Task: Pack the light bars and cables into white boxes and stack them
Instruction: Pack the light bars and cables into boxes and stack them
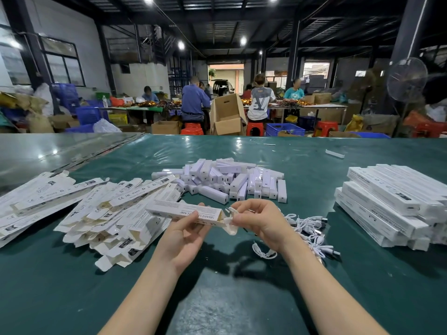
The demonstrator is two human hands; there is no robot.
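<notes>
Gripping long white cardboard box (183, 210) in left hand (183, 240), pinching thin white cable (229, 210) in right hand (257, 220); may snag at opening.

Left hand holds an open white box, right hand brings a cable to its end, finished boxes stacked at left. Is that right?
One slip: in the head view the finished boxes are stacked at right, not left. The left hand does hold the open white box, and the right hand brings a cable to its end.
</notes>
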